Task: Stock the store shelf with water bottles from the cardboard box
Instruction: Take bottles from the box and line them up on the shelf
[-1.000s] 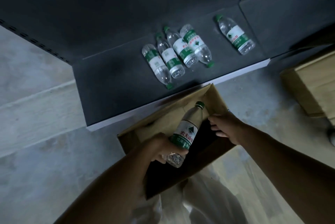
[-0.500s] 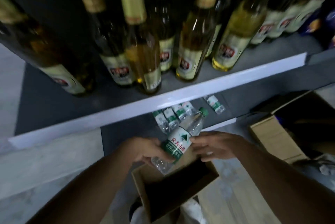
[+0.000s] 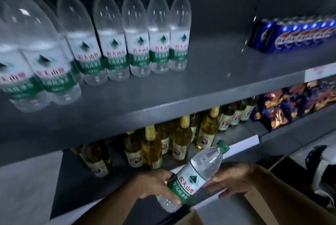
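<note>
I see the water bottle [image 3: 195, 175] held low in the view, tilted with its green cap [image 3: 223, 146] pointing up and to the right. My left hand [image 3: 154, 183] grasps its lower half, fingers curled around the green label and the clear base. My right hand [image 3: 231, 179] touches the bottle's upper side with its fingers and thumb loosely bent against it; I cannot tell whether they truly clamp it.

Above the hands, the grey shelf [image 3: 181, 86] carries a row of upright water bottles [image 3: 127, 42] along its left part, standing close together, the nearest ones blurred. The shelf surface to the right of that row is bare grey up to a dark upright post [image 3: 254, 15]. Beyond the post sits a blue pack of cans [image 3: 294, 35]. A white price tag [image 3: 320, 72] hangs on the shelf's front edge at the right.

The front edge of this shelf lies between the held bottle and the row. Under it, on the next shelf down, stand yellow glass bottles [image 3: 181, 137] with gold-foil necks, just behind the hands. To their right lie dark snack bags [image 3: 291, 104].

A corner of the cardboard box [image 3: 254, 203] shows below the right hand. At the far right edge is a pale, rounded thing I cannot make out.
</note>
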